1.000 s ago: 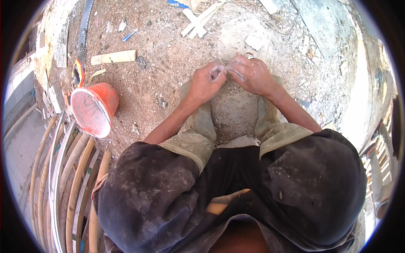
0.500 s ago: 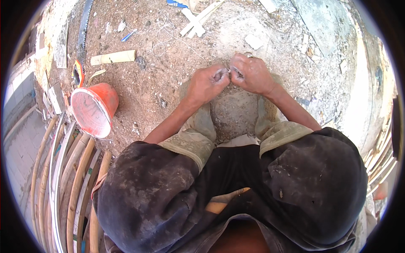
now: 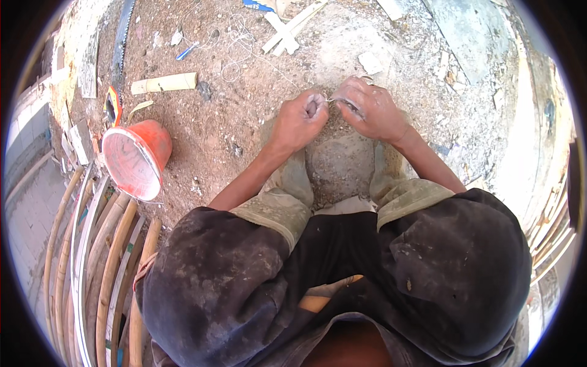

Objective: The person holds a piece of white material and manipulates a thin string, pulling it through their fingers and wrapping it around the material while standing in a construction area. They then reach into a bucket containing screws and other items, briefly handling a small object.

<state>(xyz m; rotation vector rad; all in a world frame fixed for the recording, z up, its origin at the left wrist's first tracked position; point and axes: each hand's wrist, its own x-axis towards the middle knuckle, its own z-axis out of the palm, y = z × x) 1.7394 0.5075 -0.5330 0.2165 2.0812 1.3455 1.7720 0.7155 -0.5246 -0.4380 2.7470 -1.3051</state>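
Observation:
My left hand [image 3: 298,121] is closed in a fist, thumb side up, in front of my knees. A thin white string [image 3: 329,100] spans the small gap to my right hand [image 3: 372,111], whose fingertips pinch it. Pale dust coats the fingers of both hands. From beside my left hand the thin line runs up and left to a loose tangle on the ground. Exactly how the string lies inside each hand is hidden by the fingers.
An orange-red bucket [image 3: 156,147] lies tipped at the left. Beyond it are a cut bamboo piece [image 3: 164,83], a handsaw [image 3: 114,105], a small blue pen-like object [image 3: 186,51] and crossed pale strips [image 3: 293,27]. Long poles [image 3: 116,263] lie at lower left.
My right hand has turned and shifted slightly right, its fingers less tightly curled. The gap between the hands is a little wider, with string showing there. My left hand has barely moved.

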